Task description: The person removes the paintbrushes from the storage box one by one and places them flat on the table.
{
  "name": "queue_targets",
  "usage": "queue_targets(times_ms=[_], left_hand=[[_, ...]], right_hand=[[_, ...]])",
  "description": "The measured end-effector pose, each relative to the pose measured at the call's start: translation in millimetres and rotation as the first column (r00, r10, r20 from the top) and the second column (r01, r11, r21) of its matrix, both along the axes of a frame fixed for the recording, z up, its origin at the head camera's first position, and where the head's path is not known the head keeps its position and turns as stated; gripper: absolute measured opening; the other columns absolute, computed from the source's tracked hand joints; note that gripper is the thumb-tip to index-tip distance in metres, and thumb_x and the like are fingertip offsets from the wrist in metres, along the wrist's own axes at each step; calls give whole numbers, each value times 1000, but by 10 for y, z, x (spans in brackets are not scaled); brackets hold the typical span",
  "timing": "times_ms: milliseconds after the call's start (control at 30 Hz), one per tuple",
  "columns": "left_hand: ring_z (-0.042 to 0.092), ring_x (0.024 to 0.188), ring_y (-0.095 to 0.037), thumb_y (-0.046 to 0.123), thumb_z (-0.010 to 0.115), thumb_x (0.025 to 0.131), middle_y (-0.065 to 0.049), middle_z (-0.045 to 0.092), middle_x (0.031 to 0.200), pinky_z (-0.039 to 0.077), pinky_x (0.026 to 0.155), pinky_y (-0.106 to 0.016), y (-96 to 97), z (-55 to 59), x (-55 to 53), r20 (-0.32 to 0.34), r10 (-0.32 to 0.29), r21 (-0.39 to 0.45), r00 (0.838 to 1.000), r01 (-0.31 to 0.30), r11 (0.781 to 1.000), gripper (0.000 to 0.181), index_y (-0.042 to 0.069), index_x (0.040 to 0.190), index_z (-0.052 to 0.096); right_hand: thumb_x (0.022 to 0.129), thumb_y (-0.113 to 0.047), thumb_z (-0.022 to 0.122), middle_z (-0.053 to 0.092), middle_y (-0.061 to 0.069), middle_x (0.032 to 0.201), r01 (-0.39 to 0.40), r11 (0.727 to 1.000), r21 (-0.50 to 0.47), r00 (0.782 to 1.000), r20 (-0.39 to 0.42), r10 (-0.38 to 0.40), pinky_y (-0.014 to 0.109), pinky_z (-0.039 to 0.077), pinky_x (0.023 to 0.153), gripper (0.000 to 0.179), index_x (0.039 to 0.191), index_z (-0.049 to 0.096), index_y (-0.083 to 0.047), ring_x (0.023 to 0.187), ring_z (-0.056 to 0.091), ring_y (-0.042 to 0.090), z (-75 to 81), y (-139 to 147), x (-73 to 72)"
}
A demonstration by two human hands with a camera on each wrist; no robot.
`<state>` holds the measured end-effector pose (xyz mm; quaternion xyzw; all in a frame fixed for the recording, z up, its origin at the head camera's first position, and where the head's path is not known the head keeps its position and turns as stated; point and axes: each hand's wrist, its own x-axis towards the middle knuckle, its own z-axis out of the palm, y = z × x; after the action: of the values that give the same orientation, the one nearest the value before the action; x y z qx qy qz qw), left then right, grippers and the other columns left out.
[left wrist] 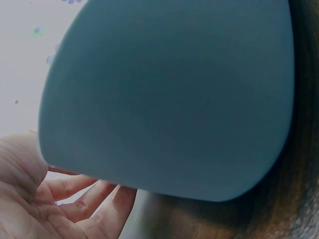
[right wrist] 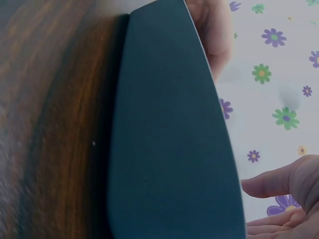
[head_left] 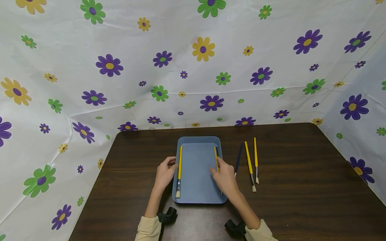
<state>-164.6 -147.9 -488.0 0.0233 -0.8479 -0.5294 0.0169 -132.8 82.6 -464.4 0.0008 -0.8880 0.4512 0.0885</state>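
A blue-grey tray (head_left: 197, 174) lies on the table, its near wall filling much of both wrist views. My left hand (head_left: 165, 172) holds its left rim, thumb over the edge and fingers along the outside. A yellow paintbrush (head_left: 180, 164) lies inside by that wall. Over the right rim is my right hand (head_left: 225, 175), thumb apart from the fingers; in the right wrist view the hand (right wrist: 291, 196) shows nothing between them. Beside its fingertips lie a second yellow paintbrush (head_left: 215, 155) and a dark-handled one (head_left: 217, 151), both partly hidden by the hand.
Right of the tray, a dark blue paintbrush (head_left: 238, 159) and two yellow paintbrushes (head_left: 249, 160) (head_left: 255, 154) lie on the dark wooden table (head_left: 301, 187). A flowered white cloth (head_left: 181, 67) hangs behind. Black wrist mounts (head_left: 167, 216) sit below both hands.
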Motion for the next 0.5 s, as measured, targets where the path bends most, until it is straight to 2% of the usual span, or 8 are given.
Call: queue_targets(times_ms=[67,300,500], left_hand=[[67,94,-31,4,62,98,-23,69,120,55,81,-45,-2,0,1,0,0,0,1000,0,1000,33,-5,129,66],[68,93,-31,4,62,98,-23,70,119,55,81,-45,-4,2,2,-4,3,-8,1000,-3,1000,32,-5,128,66],[68,92,-30,4,62,98,-22,70,119,55,79,-43,-10,-5,-4,-4,2,-12,1000,-2,1000,32,-5,128,67]], right_hand=[[88,0,72,70,33,114,5,1000,14,1000,6,-5,56,56,86,46,130,59,15,106,70,44,-15,-19,5],[88,-5,75,58,45,125,17,999,44,999,32,-19,60,49,97,65,139,46,22,117,61,55,-38,-84,25],[89,-7,75,53,47,131,31,999,22,997,71,-33,60,47,101,72,143,38,25,121,58,55,-81,-140,29]])
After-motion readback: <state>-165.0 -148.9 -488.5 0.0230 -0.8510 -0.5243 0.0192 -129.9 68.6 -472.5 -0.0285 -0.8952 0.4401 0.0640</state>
